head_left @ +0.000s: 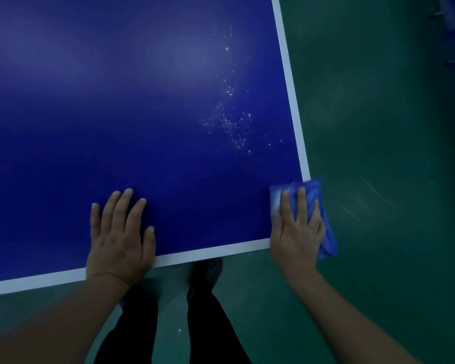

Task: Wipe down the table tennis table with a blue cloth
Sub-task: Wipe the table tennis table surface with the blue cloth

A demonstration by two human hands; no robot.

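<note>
The table tennis table (116, 114) fills the upper left, dark blue with white edge lines along its near and right sides. A blue cloth (313, 195) lies over the table's near right corner and hangs partly past the edge. My right hand (297, 227) presses flat on the cloth with straight fingers. My left hand (121, 237) rests flat on the table surface by the near edge, fingers spread. A trail of white specks (231, 119) lies on the surface, beyond the cloth and close to the right edge.
Green floor (378, 127) surrounds the table on the right and below. My legs in dark trousers and a dark shoe (208, 271) stand just under the near edge.
</note>
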